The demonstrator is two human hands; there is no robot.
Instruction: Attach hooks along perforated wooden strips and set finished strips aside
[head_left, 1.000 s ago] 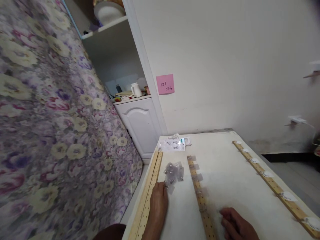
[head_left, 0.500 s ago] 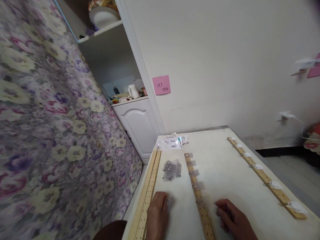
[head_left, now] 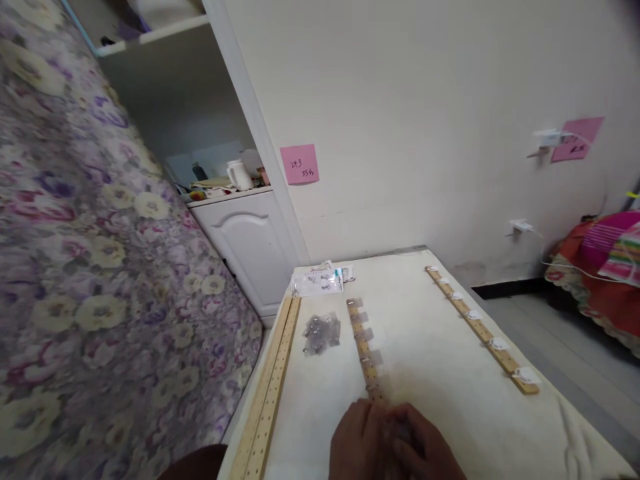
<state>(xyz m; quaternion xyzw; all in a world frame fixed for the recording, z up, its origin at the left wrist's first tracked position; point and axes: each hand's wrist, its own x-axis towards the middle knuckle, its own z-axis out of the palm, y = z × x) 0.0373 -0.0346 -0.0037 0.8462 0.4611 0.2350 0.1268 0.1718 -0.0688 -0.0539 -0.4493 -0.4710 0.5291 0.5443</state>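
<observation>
My left hand (head_left: 357, 440) and my right hand (head_left: 425, 448) are pressed together at the near end of the middle wooden perforated strip (head_left: 364, 350), covering it. Their fingers are curled inward around something small that I cannot make out. A pile of small clear bags with metal parts (head_left: 321, 332) lies left of that strip. Clear plastic tabs stick out along the strip's right side.
White table (head_left: 440, 373) against the wall. Two wooden strips (head_left: 270, 390) lie along its left edge, another strip with white clips (head_left: 479, 329) at the right. Packets (head_left: 320, 280) sit at the far edge. Floral mattress (head_left: 100, 267) left, white cabinet (head_left: 245, 240), pink note (head_left: 299, 163).
My left hand moved right from beside the pile of bags, my right hand moved left, and they met over the middle strip. The camera view swung to the right.
</observation>
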